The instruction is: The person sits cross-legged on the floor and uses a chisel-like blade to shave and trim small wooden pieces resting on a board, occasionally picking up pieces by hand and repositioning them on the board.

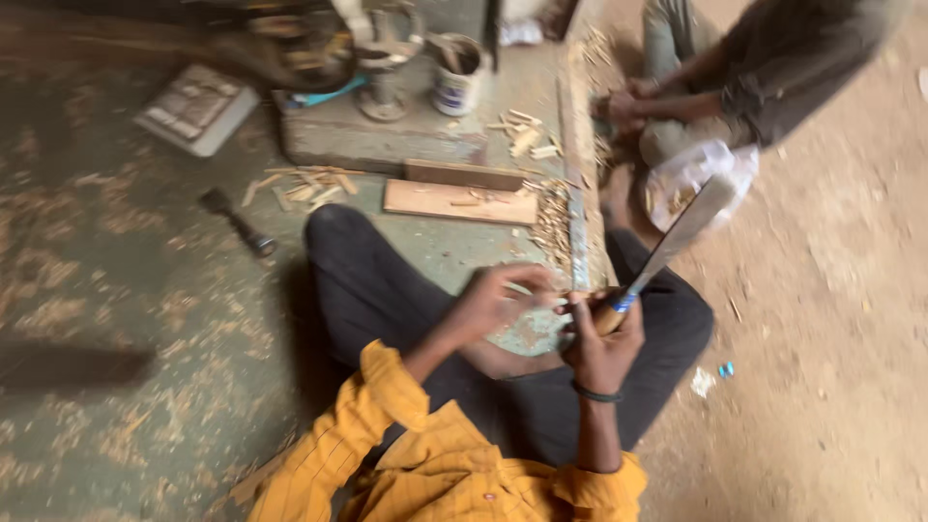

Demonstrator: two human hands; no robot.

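My right hand (601, 340), a black band on its wrist, grips the wooden handle of a big knife (677, 240). The knife has a blue band at the handle's neck, and its long pale blade points up and to the right. My left hand (495, 298) sits just left of it, fingers pinched on a small wooden piece (561, 302) that meets the knife's handle end. Blur hides the piece's shape. Both hands hover over my crossed legs in black trousers (387, 280). My sleeves are yellow.
Another person (764, 58) sits at the top right, hands together, with a white plastic bag (696, 174) in front of them. Flat wooden planks (459, 201), a tin can (459, 77), a metal stand (385, 72), a dark tool (237, 222) and scattered wood shavings lie ahead.
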